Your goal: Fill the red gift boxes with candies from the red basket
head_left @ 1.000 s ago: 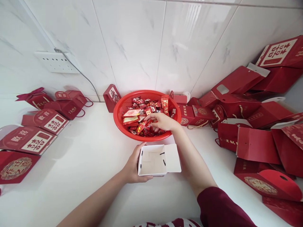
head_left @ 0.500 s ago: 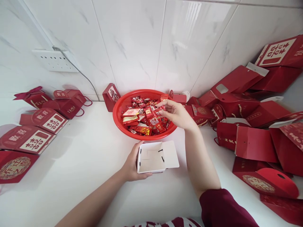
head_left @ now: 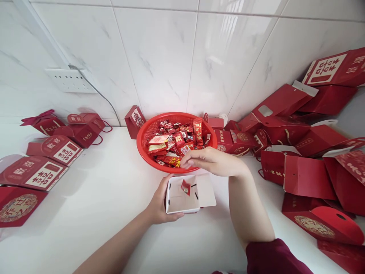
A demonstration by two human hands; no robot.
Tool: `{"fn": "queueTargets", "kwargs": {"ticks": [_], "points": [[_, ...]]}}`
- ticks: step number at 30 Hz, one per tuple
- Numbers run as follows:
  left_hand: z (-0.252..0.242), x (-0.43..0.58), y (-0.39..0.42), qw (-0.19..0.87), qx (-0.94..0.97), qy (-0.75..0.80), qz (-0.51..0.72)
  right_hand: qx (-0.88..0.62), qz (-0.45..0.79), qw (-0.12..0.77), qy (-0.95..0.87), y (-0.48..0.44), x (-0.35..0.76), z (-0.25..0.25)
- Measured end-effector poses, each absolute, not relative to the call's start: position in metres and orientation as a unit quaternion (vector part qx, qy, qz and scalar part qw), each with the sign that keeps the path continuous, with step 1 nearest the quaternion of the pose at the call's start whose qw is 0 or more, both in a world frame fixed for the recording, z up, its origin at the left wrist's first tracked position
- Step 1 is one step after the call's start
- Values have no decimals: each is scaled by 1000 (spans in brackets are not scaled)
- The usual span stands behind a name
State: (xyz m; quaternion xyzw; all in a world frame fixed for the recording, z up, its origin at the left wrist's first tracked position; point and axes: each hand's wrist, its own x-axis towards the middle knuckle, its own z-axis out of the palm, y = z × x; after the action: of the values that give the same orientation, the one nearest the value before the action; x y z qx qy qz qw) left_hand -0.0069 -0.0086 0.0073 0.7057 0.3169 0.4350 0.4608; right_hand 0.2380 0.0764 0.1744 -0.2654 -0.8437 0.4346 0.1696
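Observation:
My left hand is closed around the left side of a small open box, white inside, its flap out to the right. One red-wrapped candy is inside the box or just dropping into it; I cannot tell which. Above the box and over the front rim of a red plastic basket, my right hand has its fingers stretched out and bent down at the wrist, with nothing visible in them. The basket holds many wrapped candies, mostly red, some gold.
Red gift boxes are piled along the right side. More red boxes stand in a row on the left. A small red box leans by the tiled wall, below a socket strip with a grey cable.
My right hand has moved from the candies toward me, over the box, and let go of a red-wrapped candy. My left hand still holds the box. The view has tilted slightly up.

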Motion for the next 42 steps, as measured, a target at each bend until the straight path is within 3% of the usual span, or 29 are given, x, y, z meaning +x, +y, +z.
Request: {"fn": "queueTargets", "kwargs": {"ticks": [3, 6, 9, 13, 21, 24, 27, 30, 36, 42], "points": [[5, -10, -9, 454, 709, 329, 427, -415, 346, 184, -821, 89, 243, 163], [2, -11, -9, 458, 709, 326, 426, -552, 216, 81, -801, 106, 237, 146], [1, -11, -8, 468, 704, 321, 426, -580, 185, 14, -793, 123, 223, 127], [3, -10, -8, 476, 703, 311, 427, -555, 199, -3, -808, 140, 208, 112], [9, -9, -9, 479, 698, 325, 422, -509, 192, 117, -831, 126, 235, 144], [9, -9, -8, 480, 697, 326, 422, -443, 275, 159, -838, 108, 248, 166], [9, -9, -8, 478, 700, 323, 421, -279, 424, 125, -853, 91, 251, 180], [7, -9, -8, 469, 705, 327, 420, -202, 439, 95, -870, 82, 249, 186], [2, -8, -11, 427, 718, 339, 433, -273, 299, 183, -896, 72, 248, 190], [2, -8, -10, 447, 711, 335, 427, -478, 225, 275, -804, 86, 244, 176]]}}
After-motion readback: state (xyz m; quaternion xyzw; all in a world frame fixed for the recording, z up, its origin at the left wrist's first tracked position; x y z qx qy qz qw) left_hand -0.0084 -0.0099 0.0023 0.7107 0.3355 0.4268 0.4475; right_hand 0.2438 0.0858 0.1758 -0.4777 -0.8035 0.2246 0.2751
